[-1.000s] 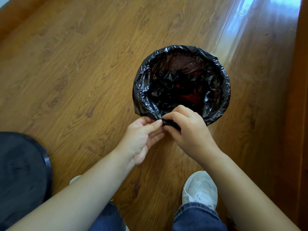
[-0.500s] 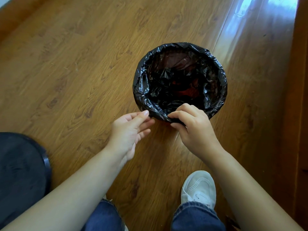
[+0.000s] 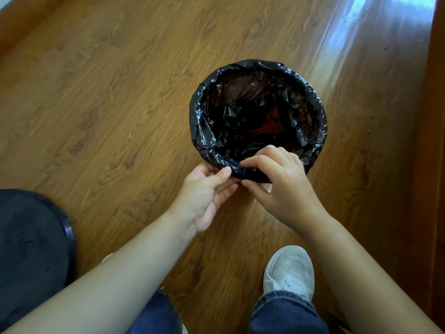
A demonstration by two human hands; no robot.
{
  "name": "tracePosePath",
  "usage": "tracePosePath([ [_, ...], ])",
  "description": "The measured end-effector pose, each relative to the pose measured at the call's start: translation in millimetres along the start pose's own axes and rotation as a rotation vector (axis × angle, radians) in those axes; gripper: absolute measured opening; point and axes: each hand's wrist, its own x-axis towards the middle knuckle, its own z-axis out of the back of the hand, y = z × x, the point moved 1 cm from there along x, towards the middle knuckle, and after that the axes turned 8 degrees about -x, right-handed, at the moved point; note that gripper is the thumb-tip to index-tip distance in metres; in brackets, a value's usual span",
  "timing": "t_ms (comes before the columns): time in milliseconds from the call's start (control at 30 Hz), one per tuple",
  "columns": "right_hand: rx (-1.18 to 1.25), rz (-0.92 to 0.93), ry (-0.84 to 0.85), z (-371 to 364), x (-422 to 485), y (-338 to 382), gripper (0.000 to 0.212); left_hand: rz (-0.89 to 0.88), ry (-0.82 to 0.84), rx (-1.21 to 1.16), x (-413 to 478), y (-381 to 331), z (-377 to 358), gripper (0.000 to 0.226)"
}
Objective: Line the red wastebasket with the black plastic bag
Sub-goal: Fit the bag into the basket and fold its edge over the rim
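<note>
The black plastic bag (image 3: 310,100) lies inside the round wastebasket on the wooden floor, its edge folded out over the whole rim. Red of the wastebasket (image 3: 268,127) shows only faintly through the plastic at the bottom. At the near rim my right hand (image 3: 279,182) pinches a rolled fold of the bag between thumb and fingers. My left hand (image 3: 204,194) is just left of it, thumb tip and fingers pinching the same fold.
A dark round object (image 3: 31,251) sits on the floor at the lower left. My white shoe (image 3: 290,268) and jeans (image 3: 286,312) are below the basket. A wooden edge (image 3: 433,165) runs along the right side.
My left hand, held apart from the rim half a second ago, has come back to the bag's near edge beside the right hand. The right hand has kept its hold on the fold.
</note>
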Motion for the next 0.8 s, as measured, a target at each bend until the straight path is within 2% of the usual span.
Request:
tracePosePath([
  [133,-0.050,0.002,-0.006,-10.0,-0.3,10.3,0.021,0.027,0.063,-0.119,-3.4,11.2,-5.0,0.022],
  [400,-0.025,-0.024,0.007,-10.9,-2.0,2.6,0.019,0.055,0.052,0.087,-2.4,4.4,5.3,0.014],
  [533,-0.032,-0.039,0.007,-5.1,-2.0,-3.2,0.020,-0.016,-0.025,0.055,2.8,-11.4,13.3,0.026],
  [633,-0.038,-0.038,0.026,-2.6,-3.0,-4.8,0.020,-0.045,-0.055,0.047,6.7,-14.9,13.2,0.015],
  [800,-0.069,-0.042,0.029,-1.1,-4.7,-2.9,0.023,0.007,0.026,0.022,2.9,-4.7,6.3,0.016],
])
